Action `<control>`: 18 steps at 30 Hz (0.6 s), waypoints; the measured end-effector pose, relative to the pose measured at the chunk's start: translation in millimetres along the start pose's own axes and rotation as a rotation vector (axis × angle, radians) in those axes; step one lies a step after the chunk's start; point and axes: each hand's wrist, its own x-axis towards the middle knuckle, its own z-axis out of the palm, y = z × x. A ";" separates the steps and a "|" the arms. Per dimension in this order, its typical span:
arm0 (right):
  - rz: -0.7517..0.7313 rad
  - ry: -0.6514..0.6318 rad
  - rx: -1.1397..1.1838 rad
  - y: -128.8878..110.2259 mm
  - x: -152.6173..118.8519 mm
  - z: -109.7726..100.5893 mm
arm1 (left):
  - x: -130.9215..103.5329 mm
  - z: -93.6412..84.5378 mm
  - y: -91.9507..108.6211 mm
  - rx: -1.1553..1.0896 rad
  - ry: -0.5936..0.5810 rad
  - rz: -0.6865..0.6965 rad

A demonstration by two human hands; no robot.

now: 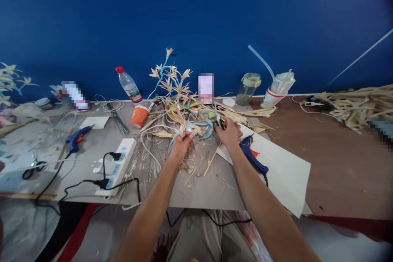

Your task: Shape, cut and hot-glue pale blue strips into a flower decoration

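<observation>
My left hand [181,145] is closed in a pinch on a small pale strip [190,129], whose material is hard to make out. My right hand [229,132] is wrapped round the black handles of scissors [219,123]; the blades are mostly lost in the clutter beyond. Loops of light blue ribbon [208,130] lie between the two hands. Behind them spreads a pile of dry corn husks [181,110]. From it rises a branch of husk flowers [168,85] on blue-wrapped stems. A blue glue gun [254,155] rests beside my right forearm on a white sheet [285,172].
A power strip [118,168] with black cables, another glue gun [75,139] and other scissors [33,167] lie at left. An orange paper cup [139,116], a bottle [130,86], a phone [205,88], a jar [247,88] and a white cup [272,97] line the back. More husks [362,104] lie right.
</observation>
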 end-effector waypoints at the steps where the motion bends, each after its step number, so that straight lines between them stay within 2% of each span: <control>1: 0.008 0.012 0.140 -0.5 1.4 -1.1 | -0.3 0.3 0.8 -0.006 -0.007 0.004; 4: -0.027 -0.058 0.637 -4.7 1.3 -6.7 | -1.4 0.5 3.7 -0.021 -0.029 0.016; 7: -0.053 -0.271 0.912 -11.6 -4.7 -15.7 | -2.4 0.1 6.5 -0.063 -0.025 0.003; 10: -0.047 -0.453 0.940 -16.5 -11.1 -23.5 | -3.0 -0.2 8.5 -0.106 -0.014 -0.014; 12: -0.054 -0.528 0.933 -18.0 -14.0 -25.5 | -3.0 -0.3 9.0 -0.120 -0.005 -0.017; 18: -0.094 -0.599 0.891 -23.5 -25.3 -17.5 | -1.7 -1.1 7.1 -0.122 0.012 -0.010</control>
